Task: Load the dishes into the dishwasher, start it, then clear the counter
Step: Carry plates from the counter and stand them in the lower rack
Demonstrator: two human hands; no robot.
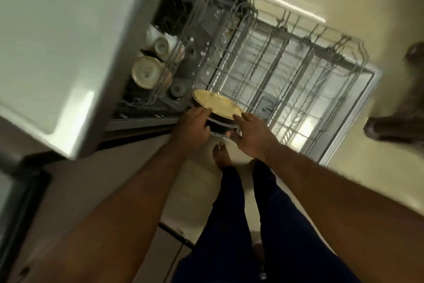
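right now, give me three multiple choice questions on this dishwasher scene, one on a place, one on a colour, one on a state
1. Where is the plate stack?
A on the counter
B at the near corner of the lower rack
C on the floor

2. What colour is the stack's top face?
A yellow
B blue
C red

3. How is the lower rack?
A pushed in
B lifted out
C pulled out

Answers:
1 B: the left hand and right hand hold the stack at that corner.
2 A: the upturned face is yellow.
3 C: the rack stands out over the open door.
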